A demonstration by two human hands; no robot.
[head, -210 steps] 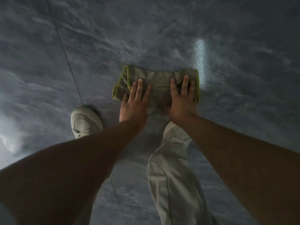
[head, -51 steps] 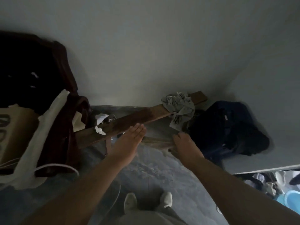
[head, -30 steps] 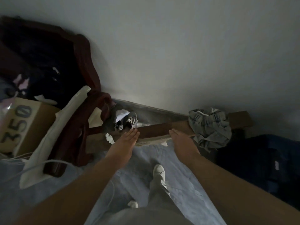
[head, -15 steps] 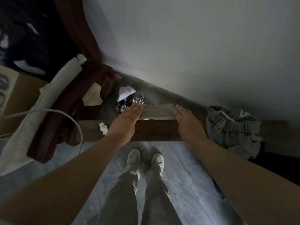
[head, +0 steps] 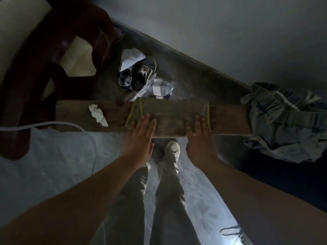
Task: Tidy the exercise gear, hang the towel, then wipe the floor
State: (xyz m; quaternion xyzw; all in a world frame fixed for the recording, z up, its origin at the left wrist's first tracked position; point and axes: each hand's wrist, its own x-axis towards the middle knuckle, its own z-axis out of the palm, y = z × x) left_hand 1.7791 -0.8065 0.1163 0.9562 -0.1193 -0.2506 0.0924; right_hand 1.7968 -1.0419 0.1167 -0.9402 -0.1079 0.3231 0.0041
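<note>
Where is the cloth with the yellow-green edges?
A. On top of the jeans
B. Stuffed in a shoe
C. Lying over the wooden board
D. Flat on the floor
C: the cloth is draped across the wooden board, with the left hand and the right hand resting flat on it.

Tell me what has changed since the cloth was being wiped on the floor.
The cloth has gone from the floor up onto the wooden plank and is spread across it. The left hand and right hand press flat on it, as before. The crumpled tissue and grey garment stayed on the plank.
</note>
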